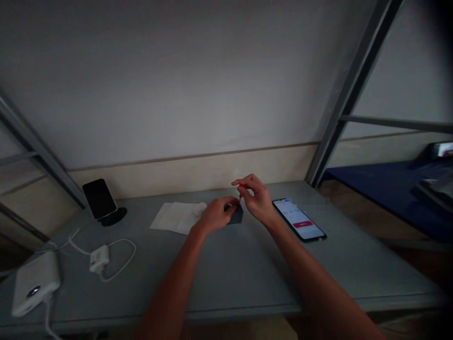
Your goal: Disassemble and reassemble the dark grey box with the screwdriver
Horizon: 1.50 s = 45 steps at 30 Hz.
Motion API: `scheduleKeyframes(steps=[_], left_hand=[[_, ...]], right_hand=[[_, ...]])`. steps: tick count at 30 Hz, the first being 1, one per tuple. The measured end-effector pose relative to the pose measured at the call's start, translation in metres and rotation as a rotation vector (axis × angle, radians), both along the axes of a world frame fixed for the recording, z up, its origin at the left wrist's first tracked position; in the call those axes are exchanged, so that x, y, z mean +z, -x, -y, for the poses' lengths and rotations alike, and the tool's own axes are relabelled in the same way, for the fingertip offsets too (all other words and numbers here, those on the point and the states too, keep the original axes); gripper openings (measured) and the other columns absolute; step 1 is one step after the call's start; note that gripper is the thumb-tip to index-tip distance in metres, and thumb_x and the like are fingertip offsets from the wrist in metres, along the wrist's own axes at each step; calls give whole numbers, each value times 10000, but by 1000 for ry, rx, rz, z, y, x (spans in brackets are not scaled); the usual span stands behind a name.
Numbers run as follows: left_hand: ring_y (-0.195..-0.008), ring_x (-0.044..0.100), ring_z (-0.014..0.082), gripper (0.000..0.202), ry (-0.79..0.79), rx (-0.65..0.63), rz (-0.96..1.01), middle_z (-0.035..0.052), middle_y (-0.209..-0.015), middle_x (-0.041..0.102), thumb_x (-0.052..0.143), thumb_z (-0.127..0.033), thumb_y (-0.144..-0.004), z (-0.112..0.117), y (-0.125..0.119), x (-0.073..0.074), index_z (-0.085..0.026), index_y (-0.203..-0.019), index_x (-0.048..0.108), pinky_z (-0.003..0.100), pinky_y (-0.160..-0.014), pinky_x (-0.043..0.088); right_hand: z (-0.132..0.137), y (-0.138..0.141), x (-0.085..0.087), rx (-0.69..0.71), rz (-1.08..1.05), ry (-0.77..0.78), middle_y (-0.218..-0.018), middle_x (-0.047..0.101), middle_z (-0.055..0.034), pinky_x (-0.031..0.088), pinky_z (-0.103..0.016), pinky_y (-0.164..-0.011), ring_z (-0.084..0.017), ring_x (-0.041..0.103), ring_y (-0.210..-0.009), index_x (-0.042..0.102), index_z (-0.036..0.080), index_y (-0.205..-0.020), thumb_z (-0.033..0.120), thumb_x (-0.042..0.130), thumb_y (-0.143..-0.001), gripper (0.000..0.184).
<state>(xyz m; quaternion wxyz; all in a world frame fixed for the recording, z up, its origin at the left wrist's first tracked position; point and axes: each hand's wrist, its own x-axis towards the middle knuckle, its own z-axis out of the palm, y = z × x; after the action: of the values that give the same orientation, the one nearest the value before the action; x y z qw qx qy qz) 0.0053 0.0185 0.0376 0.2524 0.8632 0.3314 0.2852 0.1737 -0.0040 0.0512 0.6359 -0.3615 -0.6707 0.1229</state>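
My right hand (257, 198) is closed around the red handle of a small screwdriver (241, 190). Its thin shaft points down at a dark, flat, box-like piece (236, 216) on the table. My left hand (217, 215) grips that dark piece from the left, its fingers over the top and hiding much of it. White paper sheets (177, 217) lie just left of my left hand, with a crumpled bit at their right end.
A lit phone (299, 220) lies right of my hands on the grey table (240, 278). Farther left are a black screen on a stand (99, 199), a white adapter with a looped cable (99, 258) and a white box-shaped device (37, 283). The wall (184, 94) rises behind.
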Motion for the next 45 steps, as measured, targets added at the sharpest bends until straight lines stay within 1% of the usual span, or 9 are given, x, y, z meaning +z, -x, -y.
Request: scheduleKeyframes(steps=[9, 12, 15, 19, 28, 32, 35, 42, 45], left_hand=[[-991, 688, 202, 281, -2, 4, -35, 53, -1093, 752, 480, -199, -936, 1, 0, 2, -199, -1085, 719, 294, -892, 515], [-999, 688, 198, 297, -6, 2, -24, 51, -1104, 753, 478, -191, -937, 2, 0, 2, -200, -1106, 722, 292, -907, 511], [-980, 690, 196, 307, -2, 12, -29, 51, -1081, 758, 474, -201, -944, 2, 0, 2, -199, -1122, 724, 294, -910, 512], [-984, 689, 197, 310, -8, 1, -22, 53, -1091, 755, 469, -196, -946, 2, 0, 2, -198, -1124, 723, 292, -903, 512], [-985, 688, 196, 298, -10, -19, -29, 54, -1096, 751, 456, -190, -951, 4, 0, 6, -198, -1103, 712, 289, -891, 502], [-968, 691, 199, 269, -32, 32, -60, 56, -1093, 749, 465, -221, -952, 6, -1, 5, -203, -1071, 706, 284, -864, 502], [-915, 695, 201, 255, -76, 84, -105, 53, -1057, 751, 470, -254, -956, 9, -2, 5, -218, -1062, 700, 281, -823, 499], [-811, 691, 208, 212, -178, 165, -196, 52, -945, 754, 511, -305, -949, 15, -4, 11, -227, -1025, 693, 278, -769, 480], [-803, 692, 217, 203, -201, 192, -218, 61, -922, 751, 514, -315, -949, 17, -6, 11, -221, -988, 690, 282, -751, 475]], right_hand=[[1, -2, -2, 74, 34, 85, -829, 643, -24, 482, -317, -721, -165, 590, -743, 711, 230, -1113, 189, 450, -957, 307], [2, -2, -1, 100, 43, 96, -904, 663, -42, 495, -330, -748, -180, 609, -811, 704, 227, -1076, 238, 455, -980, 267], [3, 0, 1, 42, 63, 27, -1005, 620, -67, 505, -354, -786, -190, 605, -861, 723, 238, -1052, 278, 504, -978, 234], [2, 2, 1, -15, 19, -15, -907, 582, -49, 504, -348, -748, -176, 595, -777, 752, 240, -1001, 228, 561, -938, 201], [-1, -3, -4, 102, -26, 144, -844, 665, -27, 497, -325, -732, -165, 604, -748, 700, 209, -1057, 235, 477, -963, 244], [1, -2, 0, 66, 37, 47, -990, 655, -61, 508, -359, -820, -194, 620, -895, 719, 228, -1027, 252, 527, -950, 208], [1, 0, 1, 14, 38, 4, -926, 623, -54, 512, -357, -791, -189, 618, -839, 745, 241, -987, 217, 571, -915, 190], [1, -1, -2, 130, -24, 115, -843, 667, -29, 506, -316, -721, -165, 621, -763, 706, 219, -1077, 193, 478, -940, 267], [3, 1, 0, 127, -8, 115, -891, 687, -39, 514, -324, -758, -171, 640, -813, 704, 213, -1055, 194, 499, -936, 239]])
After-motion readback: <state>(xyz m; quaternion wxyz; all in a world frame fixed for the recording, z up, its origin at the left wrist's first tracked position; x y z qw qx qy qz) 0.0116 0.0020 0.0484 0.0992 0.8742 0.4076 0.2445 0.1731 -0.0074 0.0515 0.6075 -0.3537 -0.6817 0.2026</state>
